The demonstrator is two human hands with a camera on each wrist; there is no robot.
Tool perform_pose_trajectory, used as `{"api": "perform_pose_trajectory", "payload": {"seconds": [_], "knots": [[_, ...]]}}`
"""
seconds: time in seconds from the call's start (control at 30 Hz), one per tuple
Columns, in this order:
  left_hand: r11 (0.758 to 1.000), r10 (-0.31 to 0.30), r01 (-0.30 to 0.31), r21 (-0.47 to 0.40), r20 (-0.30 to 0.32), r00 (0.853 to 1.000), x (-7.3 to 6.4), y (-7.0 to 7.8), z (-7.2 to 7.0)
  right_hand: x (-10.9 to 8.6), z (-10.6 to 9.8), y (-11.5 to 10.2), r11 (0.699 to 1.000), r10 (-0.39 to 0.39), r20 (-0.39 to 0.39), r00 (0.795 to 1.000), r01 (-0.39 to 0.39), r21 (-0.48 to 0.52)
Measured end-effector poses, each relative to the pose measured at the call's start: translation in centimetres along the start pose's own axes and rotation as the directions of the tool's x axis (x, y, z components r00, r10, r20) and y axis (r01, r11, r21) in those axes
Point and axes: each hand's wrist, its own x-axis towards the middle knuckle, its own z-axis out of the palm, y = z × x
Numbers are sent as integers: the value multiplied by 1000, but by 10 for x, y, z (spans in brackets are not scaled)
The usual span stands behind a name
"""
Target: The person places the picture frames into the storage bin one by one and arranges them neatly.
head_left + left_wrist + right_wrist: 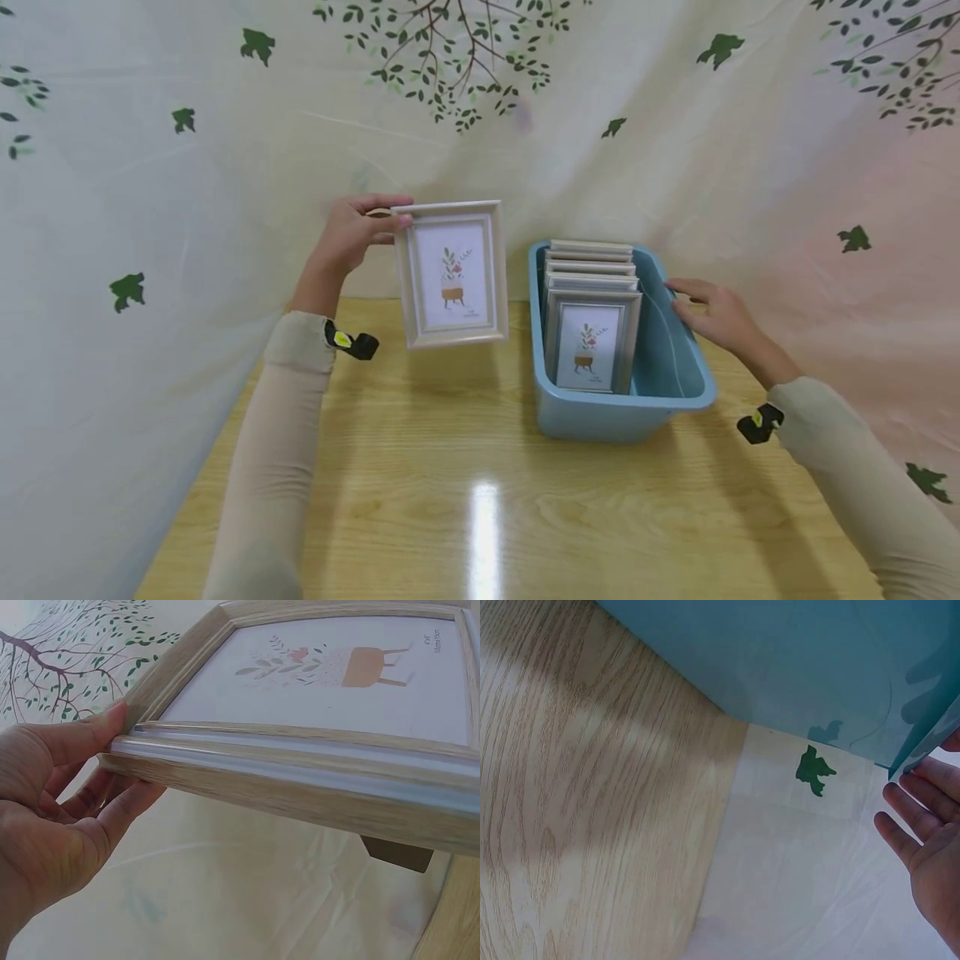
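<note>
My left hand (351,233) holds a picture frame (452,275) by its upper left corner, raised beside a blue plastic bin (622,421). The frame has a pale wood-grain border and a print of a potted plant on legs. In the left wrist view, the thumb lies on the frame's face with fingers behind, and a dark stand (397,853) juts from its back. Several similar frames (592,342) stand in a row in the bin's left part. At the bin's right rim, my right hand (716,315) holds the edge, with some fingertips against its outer side (922,810).
The bin stands on a light wooden table (420,467) towards its back edge. Behind hangs a pale cloth (225,183) printed with branches and green birds; it also borders the table at both sides.
</note>
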Motion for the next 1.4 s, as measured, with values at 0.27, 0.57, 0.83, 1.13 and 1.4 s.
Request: {"api": "perform_pose_trajectory", "payload": {"seconds": [0.27, 0.57, 0.83, 1.13, 1.4], "knots": [[998, 32, -33, -53, -15, 999, 3, 15, 2, 8, 0, -2, 1000, 18, 14, 1000, -19, 9], [994, 79, -80, -74, -15, 997, 9, 43, 22, 6, 0, -3, 997, 65, 22, 998, -66, 27], [985, 127, -123, -118, 20, 992, 18, 57, 55, 6, 1, 1, 999, 47, 9, 999, -47, 16], [984, 180, -179, -25, 90, 979, 21, 61, 107, 3, -4, 2, 999, 45, 11, 999, -45, 4], [982, 189, -181, -56, 181, 965, 15, 48, 155, 1, -4, 3, 1000, -10, -16, 1000, 10, 9]]}}
